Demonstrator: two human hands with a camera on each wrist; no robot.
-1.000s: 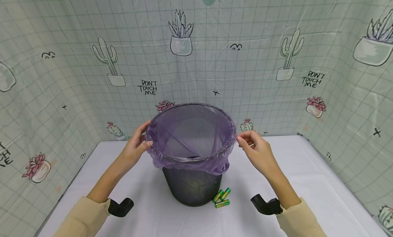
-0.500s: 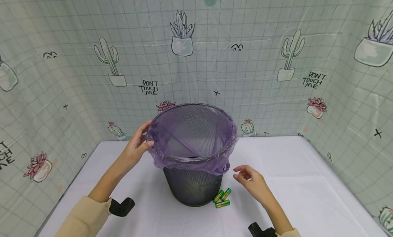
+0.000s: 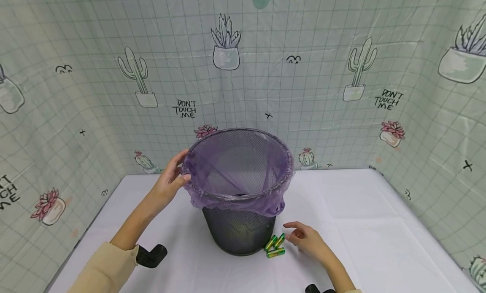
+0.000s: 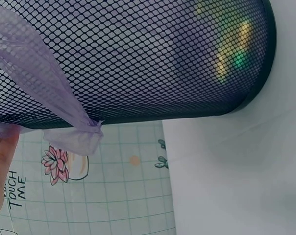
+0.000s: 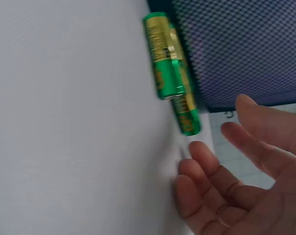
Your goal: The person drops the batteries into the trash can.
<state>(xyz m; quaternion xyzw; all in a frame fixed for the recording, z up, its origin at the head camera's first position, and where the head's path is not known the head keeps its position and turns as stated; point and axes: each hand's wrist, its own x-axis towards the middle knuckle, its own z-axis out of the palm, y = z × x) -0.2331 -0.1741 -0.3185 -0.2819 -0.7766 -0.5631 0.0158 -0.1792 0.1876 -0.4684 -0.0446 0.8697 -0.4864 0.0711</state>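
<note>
A black mesh wastebasket (image 3: 239,232) stands upright on the white table, lined with a thin purple bag (image 3: 235,203) folded over its rim. My left hand (image 3: 171,177) holds the rim and bag at the left side, thumb towards me. In the left wrist view, part of that hand (image 4: 1,161) touches the bag, which has a knotted bunch hanging off. Three green-and-gold batteries (image 3: 276,252) lie at the basket's lower right. My right hand (image 3: 305,240) is beside them, fingers loosely bent and holding nothing. The right wrist view shows its fingertips just short of a battery (image 5: 162,56).
White cloth covers the table (image 3: 353,225). A grid-patterned curtain (image 3: 250,90) with cactus drawings encloses the back and sides. Black wrist devices (image 3: 152,256) sit at both cuffs.
My right hand has left the basket's right rim and come down to beside the batteries. The left hand stays on the rim; basket and batteries have not moved.
</note>
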